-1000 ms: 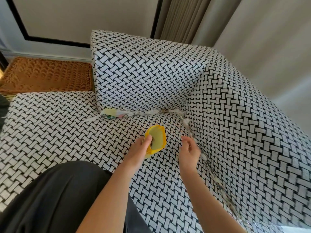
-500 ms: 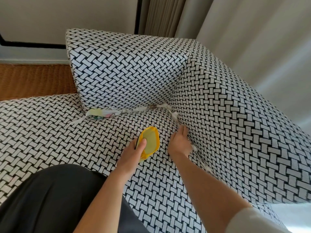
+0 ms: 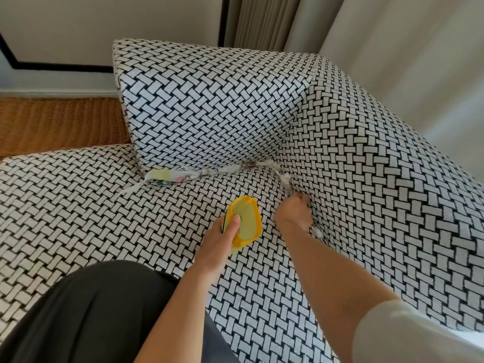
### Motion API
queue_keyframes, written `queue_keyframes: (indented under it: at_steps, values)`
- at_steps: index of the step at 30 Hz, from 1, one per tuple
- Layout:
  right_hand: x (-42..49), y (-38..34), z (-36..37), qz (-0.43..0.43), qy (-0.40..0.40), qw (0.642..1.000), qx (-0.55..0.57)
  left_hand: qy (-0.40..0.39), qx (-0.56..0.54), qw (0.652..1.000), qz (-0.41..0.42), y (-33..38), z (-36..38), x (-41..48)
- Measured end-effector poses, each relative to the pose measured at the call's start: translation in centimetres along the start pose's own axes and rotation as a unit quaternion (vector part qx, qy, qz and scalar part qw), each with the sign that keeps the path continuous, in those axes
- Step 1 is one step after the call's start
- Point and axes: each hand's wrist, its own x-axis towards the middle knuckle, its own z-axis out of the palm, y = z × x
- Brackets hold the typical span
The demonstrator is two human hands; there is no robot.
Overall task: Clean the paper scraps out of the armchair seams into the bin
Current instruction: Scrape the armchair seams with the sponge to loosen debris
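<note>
Paper scraps [image 3: 199, 174] mostly remain, wedged along the armchair [image 3: 209, 106] back and side seams, so early going; left hand [image 3: 220, 239] grips small yellow bin [image 3: 246, 221] above seat, right hand [image 3: 294, 212] digs curled into side seam, grasp unclear.

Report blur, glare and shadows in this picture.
Head view: soft even light, no hard shadows; the white sleeve at lower right is blurred and washed out; the curtain at right is soft; the yellow bin and paper scraps look fairly sharp.
</note>
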Motion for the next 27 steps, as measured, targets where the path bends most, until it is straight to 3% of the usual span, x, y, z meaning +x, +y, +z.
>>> queue_keyframes:
  at_steps: [13,18,23,25,27]
  values:
    - [1.4,0.4,-0.1,-0.062,-0.018,0.995,-0.076,-0.018,-0.018,1.0,-0.001,0.1,-0.3,0.3]
    - [1.4,1.9,0.8,-0.085,0.043,0.991,0.097,0.002,0.032,0.999,-0.001,-0.2,-0.1,-0.3]
    - [0.4,2.7,0.5,-0.092,0.071,0.972,0.202,0.01,0.037,0.999,-0.004,-0.5,0.1,0.0]
    - [-0.7,2.7,0.4,-0.043,0.057,0.943,0.324,0.003,0.034,0.999,-0.008,-0.2,0.1,-0.1]
    - [-2.7,2.5,-0.5,0.039,0.019,0.872,0.488,0.001,0.023,1.0,-0.009,0.1,0.0,-0.3]
